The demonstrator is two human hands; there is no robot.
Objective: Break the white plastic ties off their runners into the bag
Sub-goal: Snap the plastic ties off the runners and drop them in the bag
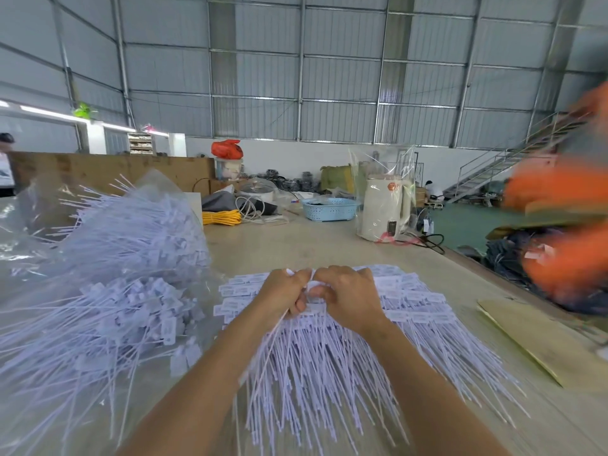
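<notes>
Both hands bunched together over the ties.
The left hand (283, 292) and right hand (350, 296) curl their fingers tight around one white tie strip (312, 302), knuckles nearly touching; loose ties (131, 258) fill the bag (39, 205) just left.

A pale wooden table (296, 245) carries everything. Directly under the fingers (297, 284) a spread of white ties (329, 357) lies flat on it. Left of the fingers sits a clear bag (98, 258) heaped with loose ties. Beyond the fingers stand a blue basket (330, 209), a cream kettle (385, 209) and yellow cable (221, 217); right of them lies cardboard (543, 340).
</notes>
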